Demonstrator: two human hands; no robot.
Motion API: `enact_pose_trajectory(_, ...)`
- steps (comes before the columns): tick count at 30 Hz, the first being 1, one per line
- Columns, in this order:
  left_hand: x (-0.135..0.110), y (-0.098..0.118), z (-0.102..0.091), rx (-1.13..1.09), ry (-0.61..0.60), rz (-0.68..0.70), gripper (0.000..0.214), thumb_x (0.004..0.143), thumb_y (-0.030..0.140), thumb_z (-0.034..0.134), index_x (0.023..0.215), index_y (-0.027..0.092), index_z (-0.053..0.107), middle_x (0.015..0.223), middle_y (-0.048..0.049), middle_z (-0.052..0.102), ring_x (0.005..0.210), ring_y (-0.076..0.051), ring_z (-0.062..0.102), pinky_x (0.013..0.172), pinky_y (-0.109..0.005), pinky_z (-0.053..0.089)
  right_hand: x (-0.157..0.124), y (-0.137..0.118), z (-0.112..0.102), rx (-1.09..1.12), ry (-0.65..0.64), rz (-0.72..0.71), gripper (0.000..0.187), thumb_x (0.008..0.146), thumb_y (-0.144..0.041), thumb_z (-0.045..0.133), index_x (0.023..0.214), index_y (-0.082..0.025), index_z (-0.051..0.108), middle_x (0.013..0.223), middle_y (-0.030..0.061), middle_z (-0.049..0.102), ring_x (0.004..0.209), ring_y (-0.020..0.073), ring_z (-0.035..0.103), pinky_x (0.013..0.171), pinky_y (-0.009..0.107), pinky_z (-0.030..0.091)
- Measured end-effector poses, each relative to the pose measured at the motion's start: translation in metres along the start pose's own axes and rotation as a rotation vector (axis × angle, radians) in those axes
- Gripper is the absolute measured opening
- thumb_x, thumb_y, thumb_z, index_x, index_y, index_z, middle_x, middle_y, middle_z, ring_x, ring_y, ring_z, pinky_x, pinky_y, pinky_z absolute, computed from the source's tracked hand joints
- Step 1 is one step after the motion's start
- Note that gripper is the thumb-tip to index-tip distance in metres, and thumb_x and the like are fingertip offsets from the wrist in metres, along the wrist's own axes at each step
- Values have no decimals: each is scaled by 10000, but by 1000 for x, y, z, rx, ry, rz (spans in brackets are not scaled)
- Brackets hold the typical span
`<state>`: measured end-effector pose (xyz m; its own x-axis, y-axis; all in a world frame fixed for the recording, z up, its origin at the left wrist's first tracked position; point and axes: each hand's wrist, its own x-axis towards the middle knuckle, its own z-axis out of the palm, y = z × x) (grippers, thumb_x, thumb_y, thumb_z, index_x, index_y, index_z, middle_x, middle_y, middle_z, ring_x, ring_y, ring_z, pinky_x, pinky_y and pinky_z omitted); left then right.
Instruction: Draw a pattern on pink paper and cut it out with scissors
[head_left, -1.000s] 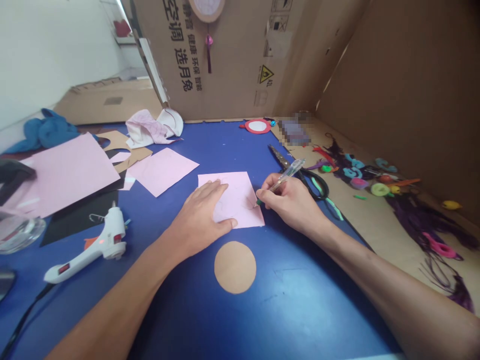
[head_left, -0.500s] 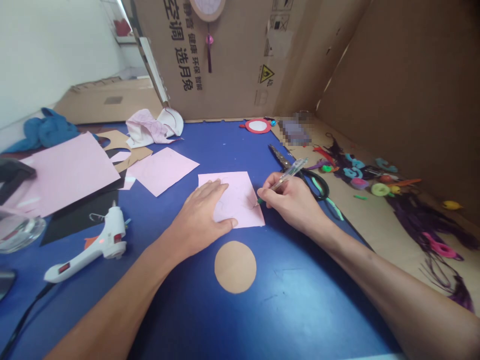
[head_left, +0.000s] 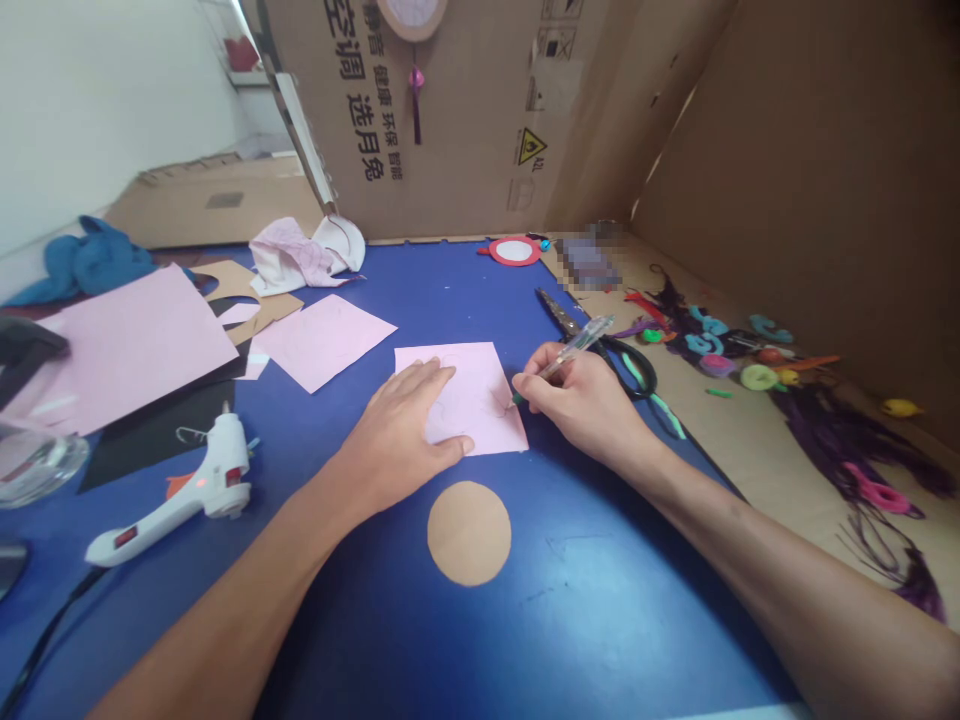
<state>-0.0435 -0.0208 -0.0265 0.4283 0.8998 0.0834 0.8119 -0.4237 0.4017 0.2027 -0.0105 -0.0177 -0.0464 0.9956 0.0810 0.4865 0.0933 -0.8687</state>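
Pink square paper sheet [head_left: 484, 420], beneath flat-spread left hand [head_left: 401, 425]; transparent plastic pen [head_left: 586, 341], pinched in right hand [head_left: 589, 400]; beyond grip, brown cardboard panel [head_left: 465, 150] printed "选月兔", "A2L".

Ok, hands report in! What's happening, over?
Left hand on pink sheet. Right hand gripping pen, tip near sheet's right edge. Scissors close beyond right hand; brown disc apart from sheet.

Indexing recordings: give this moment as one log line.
left hand: resting on pink paper; right hand: holding pen, tip near paper's right edge; nearby: cardboard disc, scissors
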Motion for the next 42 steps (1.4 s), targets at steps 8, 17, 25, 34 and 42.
enact_pose_trajectory(8,0,2,-2,-4,-11,-6,811,906,436,710,1646,187,491,1767,-151,458,1664,-378,370,1364,-588,302,0,-2,-1,-13,-3,0,157,833,-321,669,722,-244,589,539,-43,555,491,132,405,507,301,278)
enact_pose_trajectory(17,0,1,-1,3,-7,-5,812,908,434,715,1646,182,492,1769,-149,455,1662,-386,371,1362,-586,309,0,-1,0,-2,-7,4,141,822,-326,660,732,-242,592,535,-42,555,491,133,407,502,299,267)
enact_pose_trajectory(25,0,2,0,10,-13,-20,839,907,434,716,1659,147,479,1782,-165,428,1672,-365,358,1380,-548,285,0,0,0,-6,-3,-1,132,825,-296,659,723,-239,598,533,-43,566,488,129,413,499,299,272)
enact_pose_trajectory(34,0,1,-1,-2,-9,-22,832,897,441,720,1652,175,492,1782,-158,428,1670,-365,364,1370,-581,296,-1,-2,1,22,-5,-4,152,827,-306,673,714,-244,594,527,-47,560,474,125,396,487,300,261)
enact_pose_trajectory(42,0,1,1,-13,-10,-23,840,892,445,732,1654,186,490,1786,-163,419,1677,-379,347,1370,-590,286,-2,0,4,68,16,-60,232,882,-410,710,763,-238,610,586,-30,587,508,135,446,499,297,292)
